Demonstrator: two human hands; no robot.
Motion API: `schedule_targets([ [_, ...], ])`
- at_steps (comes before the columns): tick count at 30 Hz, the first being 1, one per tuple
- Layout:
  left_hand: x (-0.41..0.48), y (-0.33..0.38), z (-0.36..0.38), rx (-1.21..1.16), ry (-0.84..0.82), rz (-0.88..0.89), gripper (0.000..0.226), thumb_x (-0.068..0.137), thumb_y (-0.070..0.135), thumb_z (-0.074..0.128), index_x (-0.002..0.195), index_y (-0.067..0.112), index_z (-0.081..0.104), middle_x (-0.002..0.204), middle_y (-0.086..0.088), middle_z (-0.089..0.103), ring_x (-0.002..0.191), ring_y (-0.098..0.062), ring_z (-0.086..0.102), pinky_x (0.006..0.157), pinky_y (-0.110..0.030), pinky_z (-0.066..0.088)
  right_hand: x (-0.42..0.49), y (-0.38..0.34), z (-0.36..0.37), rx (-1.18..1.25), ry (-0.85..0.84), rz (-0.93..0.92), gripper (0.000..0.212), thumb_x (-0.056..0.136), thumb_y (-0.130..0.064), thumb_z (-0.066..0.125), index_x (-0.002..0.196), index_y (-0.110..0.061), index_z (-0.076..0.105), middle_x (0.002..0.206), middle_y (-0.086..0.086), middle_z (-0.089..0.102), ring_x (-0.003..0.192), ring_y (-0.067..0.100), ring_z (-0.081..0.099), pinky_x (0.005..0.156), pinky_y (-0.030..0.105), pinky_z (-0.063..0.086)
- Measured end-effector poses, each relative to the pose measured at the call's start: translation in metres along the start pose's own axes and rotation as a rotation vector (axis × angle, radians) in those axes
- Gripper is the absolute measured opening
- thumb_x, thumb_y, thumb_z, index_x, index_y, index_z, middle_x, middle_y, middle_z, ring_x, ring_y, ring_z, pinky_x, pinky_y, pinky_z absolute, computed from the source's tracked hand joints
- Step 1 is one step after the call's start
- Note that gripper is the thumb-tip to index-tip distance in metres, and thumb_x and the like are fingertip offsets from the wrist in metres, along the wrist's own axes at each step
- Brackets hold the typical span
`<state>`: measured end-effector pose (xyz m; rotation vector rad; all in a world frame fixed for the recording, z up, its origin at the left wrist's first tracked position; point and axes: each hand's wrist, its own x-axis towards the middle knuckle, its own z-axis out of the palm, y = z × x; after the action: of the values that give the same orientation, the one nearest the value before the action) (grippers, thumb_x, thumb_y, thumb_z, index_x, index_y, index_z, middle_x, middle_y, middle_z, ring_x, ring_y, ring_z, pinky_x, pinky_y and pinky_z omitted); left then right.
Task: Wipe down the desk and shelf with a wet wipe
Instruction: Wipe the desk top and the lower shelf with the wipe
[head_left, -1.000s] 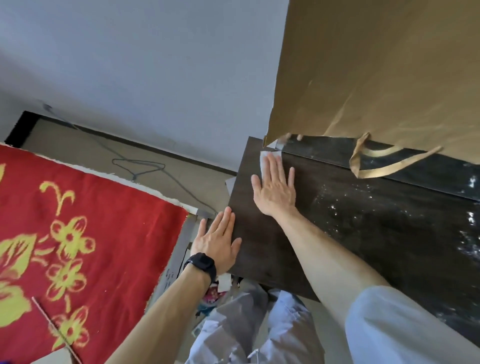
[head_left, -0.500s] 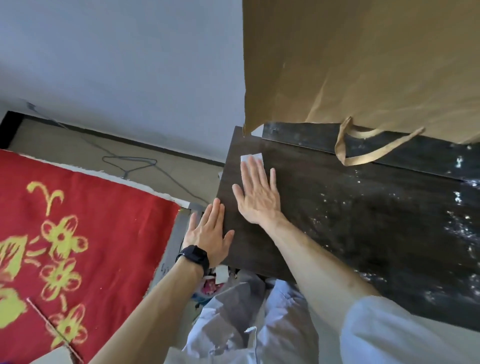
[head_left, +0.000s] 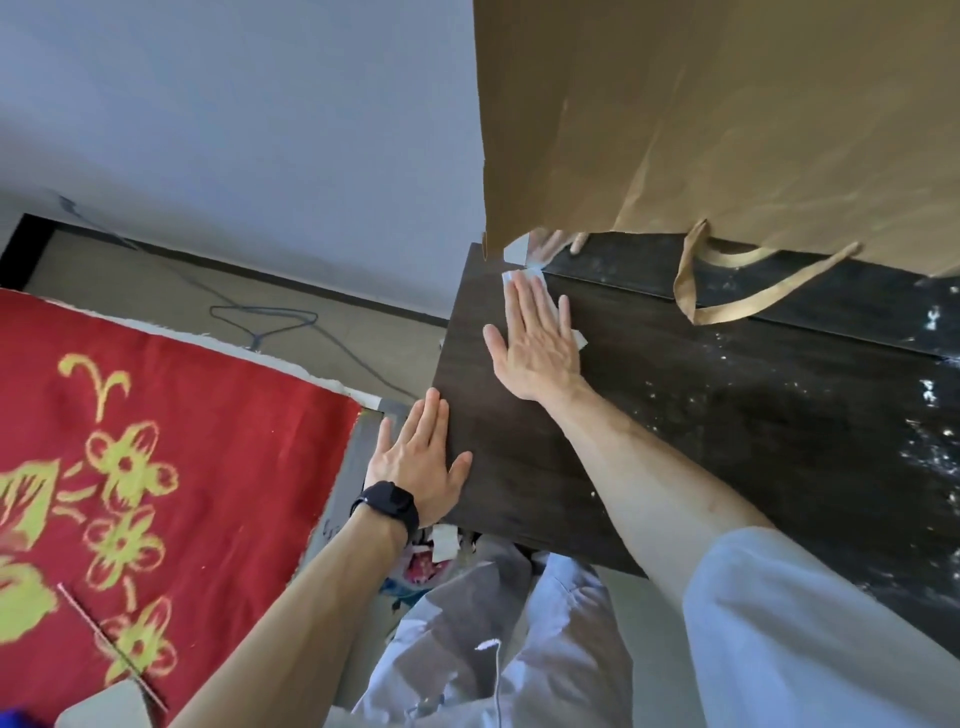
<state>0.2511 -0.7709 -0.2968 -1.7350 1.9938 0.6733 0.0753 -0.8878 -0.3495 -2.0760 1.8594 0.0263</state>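
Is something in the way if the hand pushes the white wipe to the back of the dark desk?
Yes. The big brown paper bag hangs over the back of the dark wooden desk, right beyond the white wet wipe under the flat right hand. Its paper handle droops to the right.

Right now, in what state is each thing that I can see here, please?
right hand, flat, pressing the wipe on the desk.
wipe, spread under the right hand, edges showing.
left hand, flat, at the desk's left edge.
desk, white specks on its right part.
paper bag, at the desk's back, handle loose on the surface.
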Motion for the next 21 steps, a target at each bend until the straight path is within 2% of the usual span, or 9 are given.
schedule_targets([
  [2,0.0,0.001,-0.001,-0.006,-0.01,-0.005,0.076,0.099,0.059,0.018,0.158,0.015,-0.003,0.164,0.001,-0.014,0.152,-0.015,-0.006,0.123,-0.047,-0.001,-0.014,0.023,-0.002,0.017,0.017,0.105,0.073,0.102,-0.057,0.01,0.16,-0.017,-0.004,0.169,-0.001,-0.008,0.155,0.016,-0.011,0.125,0.051,-0.003],
  [4,0.001,0.0,-0.004,-0.008,-0.009,-0.002,0.076,0.099,0.059,0.018,0.158,0.014,-0.001,0.165,0.0,-0.013,0.152,-0.016,-0.005,0.122,-0.048,0.001,-0.038,0.055,-0.006,0.035,0.057,0.3,0.077,0.1,-0.06,0.011,0.16,-0.016,-0.006,0.168,0.001,-0.009,0.155,0.017,-0.012,0.125,0.049,-0.004],
  [8,0.0,-0.001,-0.002,-0.027,-0.018,0.0,0.075,0.1,0.057,0.02,0.158,0.014,0.0,0.165,-0.001,-0.014,0.152,-0.016,-0.006,0.122,-0.049,0.001,-0.062,0.068,-0.015,0.099,0.043,0.556,0.081,0.1,-0.059,0.014,0.159,-0.007,-0.006,0.168,0.012,-0.009,0.155,0.027,-0.012,0.125,0.054,0.003],
  [10,0.001,0.001,-0.002,-0.037,-0.005,-0.003,0.075,0.1,0.056,0.02,0.158,0.013,-0.001,0.165,-0.001,-0.014,0.152,-0.016,-0.006,0.122,-0.049,0.002,-0.057,0.034,-0.008,0.115,0.071,0.496,0.08,0.101,-0.057,0.013,0.159,-0.005,-0.003,0.167,0.013,-0.011,0.155,0.029,-0.012,0.125,0.053,-0.002],
  [13,0.002,0.001,0.0,-0.016,0.003,0.002,0.073,0.1,0.054,0.021,0.157,0.013,0.0,0.165,-0.002,-0.012,0.152,-0.017,-0.005,0.122,-0.047,0.003,-0.065,-0.03,0.017,0.095,0.011,0.125,0.073,0.1,-0.052,0.007,0.159,-0.011,-0.005,0.165,0.008,-0.016,0.154,0.025,-0.017,0.123,0.047,-0.01],
  [15,0.0,0.0,0.001,0.009,0.0,0.009,0.072,0.101,0.052,0.02,0.157,0.012,0.001,0.165,-0.003,-0.011,0.152,-0.016,-0.004,0.121,-0.046,0.005,-0.082,-0.035,0.024,0.077,-0.043,-0.012,0.07,0.1,-0.048,0.007,0.16,-0.013,-0.002,0.168,0.008,-0.011,0.154,0.023,-0.015,0.125,0.048,-0.005],
  [17,0.0,-0.002,-0.002,0.02,0.006,0.015,0.071,0.101,0.052,0.02,0.158,0.012,0.001,0.165,-0.002,-0.011,0.152,-0.016,-0.003,0.121,-0.047,0.006,-0.094,0.002,0.021,0.035,0.01,0.041,0.068,0.102,-0.046,0.01,0.161,-0.013,0.003,0.169,0.007,-0.003,0.155,0.023,-0.009,0.126,0.051,0.004],
  [19,0.002,-0.003,-0.004,0.013,-0.011,0.03,0.071,0.101,0.051,0.02,0.158,0.013,0.002,0.165,-0.001,-0.011,0.152,-0.016,-0.003,0.121,-0.049,0.006,-0.112,0.054,0.012,-0.008,0.068,0.261,0.069,0.101,-0.047,0.01,0.16,-0.012,0.005,0.168,0.008,0.001,0.156,0.025,-0.004,0.124,0.055,0.013],
  [21,0.002,-0.004,-0.002,0.019,-0.016,0.032,0.071,0.101,0.051,0.018,0.158,0.013,0.0,0.165,-0.001,-0.012,0.152,-0.016,-0.005,0.121,-0.05,0.005,-0.127,0.096,0.002,0.026,0.086,0.472,0.072,0.099,-0.051,0.007,0.16,-0.013,0.004,0.168,0.008,0.002,0.156,0.024,0.0,0.122,0.058,0.015],
])
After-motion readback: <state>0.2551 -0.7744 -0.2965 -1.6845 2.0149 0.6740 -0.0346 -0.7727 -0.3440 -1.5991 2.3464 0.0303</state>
